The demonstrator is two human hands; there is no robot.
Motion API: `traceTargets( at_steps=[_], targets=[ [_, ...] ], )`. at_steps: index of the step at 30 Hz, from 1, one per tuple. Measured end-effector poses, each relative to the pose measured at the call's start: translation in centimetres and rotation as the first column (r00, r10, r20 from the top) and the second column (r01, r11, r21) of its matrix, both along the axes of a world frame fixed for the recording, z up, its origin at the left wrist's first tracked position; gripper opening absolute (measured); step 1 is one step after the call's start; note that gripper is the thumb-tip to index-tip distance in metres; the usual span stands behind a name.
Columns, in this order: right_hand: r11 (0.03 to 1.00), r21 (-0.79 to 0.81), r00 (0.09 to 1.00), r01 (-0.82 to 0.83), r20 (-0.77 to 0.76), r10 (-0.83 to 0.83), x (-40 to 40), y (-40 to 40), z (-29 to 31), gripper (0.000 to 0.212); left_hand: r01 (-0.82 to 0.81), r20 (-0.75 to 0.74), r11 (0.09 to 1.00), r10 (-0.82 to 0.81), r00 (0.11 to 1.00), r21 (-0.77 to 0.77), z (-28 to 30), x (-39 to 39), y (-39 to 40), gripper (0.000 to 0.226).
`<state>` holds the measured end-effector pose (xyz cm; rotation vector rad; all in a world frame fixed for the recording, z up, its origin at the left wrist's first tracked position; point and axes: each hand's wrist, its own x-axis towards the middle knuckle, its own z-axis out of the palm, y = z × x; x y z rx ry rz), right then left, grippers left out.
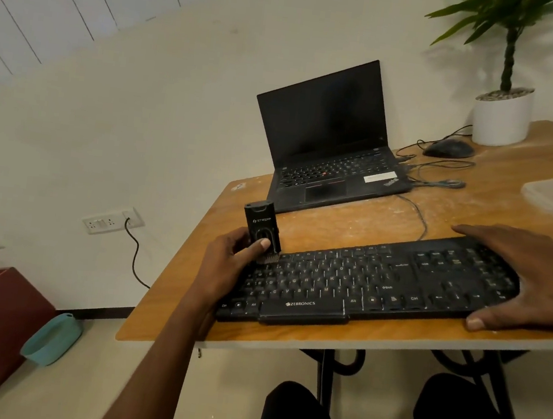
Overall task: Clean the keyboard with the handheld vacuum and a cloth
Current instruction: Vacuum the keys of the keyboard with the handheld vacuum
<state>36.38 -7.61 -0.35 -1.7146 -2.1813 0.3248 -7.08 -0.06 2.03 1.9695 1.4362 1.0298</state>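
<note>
Vacuuming underway: left hand (pixel 228 259) grip wraps small black handheld vacuum (pixel 261 230), brush on black plastic keyboard (pixel 373 282) left end; right hand (pixel 532 283) spread flat, steadying. Rest + cloth wipe remain; no cloth seen.

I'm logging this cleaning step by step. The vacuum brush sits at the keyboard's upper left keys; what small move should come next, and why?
Probably draw the handheld vacuum rightward along that key row. The left hand holds it upright with its brush on the far-left keys, the rest of the keyboard lies to the right, and the right hand steadies that end.
</note>
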Motion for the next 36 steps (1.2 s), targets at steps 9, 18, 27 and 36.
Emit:
traceTargets(
  at_steps=[9, 18, 27, 36],
  targets=[
    [1.0, 0.005, 1.0, -0.01, -0.021, 0.01, -0.1, -0.1, 0.2, 0.122, 0.055, 0.092, 0.998, -0.056, 0.994, 0.015, -0.6, -1.1, -9.2, 0.024],
    [1.0, 0.021, 1.0, -0.004, 0.0, 0.004, 0.0, 0.1, 0.2, 0.121, 0.058, -0.087, 0.996, -0.052, 0.995, 0.064, 0.0, 0.5, -2.3, 0.023],
    [1.0, 0.008, 1.0, -0.011, -0.017, 0.011, 0.1, -0.3, 0.1, 0.131, 0.054, -0.129, 0.998, -0.052, 0.99, 0.019, 0.2, 1.0, 0.0, 0.029],
    [1.0, 0.014, 1.0, -0.007, -0.011, 0.007, -0.1, -0.2, 0.3, 0.128, 0.054, 0.046, 0.998, -0.053, 0.997, -0.023, -0.2, -0.3, -9.7, 0.027]
  ],
)
